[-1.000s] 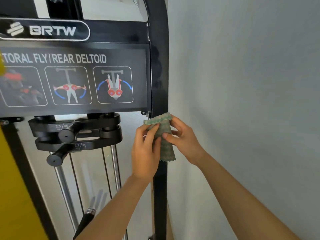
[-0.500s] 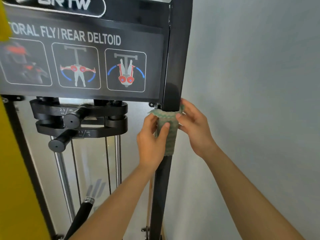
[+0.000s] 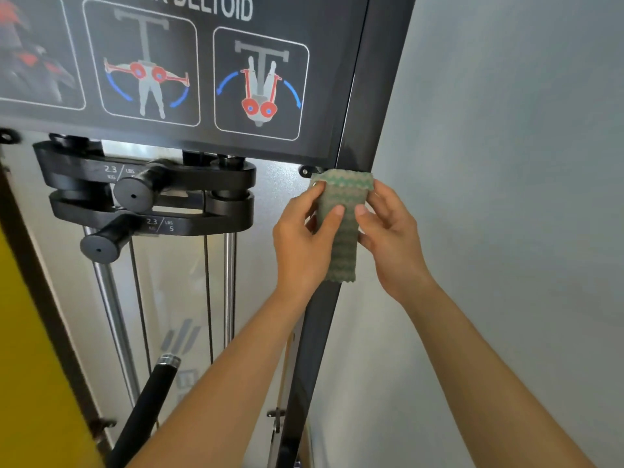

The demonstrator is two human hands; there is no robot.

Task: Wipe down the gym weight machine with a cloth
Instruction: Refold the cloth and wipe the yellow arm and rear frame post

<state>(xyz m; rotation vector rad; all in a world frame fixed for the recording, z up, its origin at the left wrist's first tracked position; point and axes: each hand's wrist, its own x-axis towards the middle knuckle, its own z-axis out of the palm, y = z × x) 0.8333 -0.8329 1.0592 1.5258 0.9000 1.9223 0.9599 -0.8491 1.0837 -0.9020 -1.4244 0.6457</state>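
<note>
**Cloth (image 3: 341, 231) on upright post (image 3: 369, 96), both hands pinching**

Head view only. I read the green-and-beige cloth as draped over the near face of the black upright post at the right edge of the weight machine (image 3: 175, 298). Its top edge sits just below the lower right corner of the exercise placard (image 3: 169, 72). The cloth hangs down the post with its zigzag lower edge free.

Left hand (image 3: 304, 244): on the cloth's left side, thumb pressed on its front, fingers curled at its left edge. That is a pinch.

Right hand (image 3: 393, 238): on the cloth's right side, thumb on its front just beside the left thumb. The fingers curl toward the far side of the post and their tips are hidden.

Left of the hands, two black add-on weight levers (image 3: 152, 197) marked 2.3 kg / 5 lbs are stacked beneath the placard. Chrome guide rods (image 3: 230, 282) and thin cables (image 3: 207, 282) run down from them. A black handle (image 3: 145, 410) with a chrome collar leans at lower left. A yellow panel (image 3: 30, 366) is at the left edge, and a pale wall (image 3: 506, 163) fills the right.
</note>
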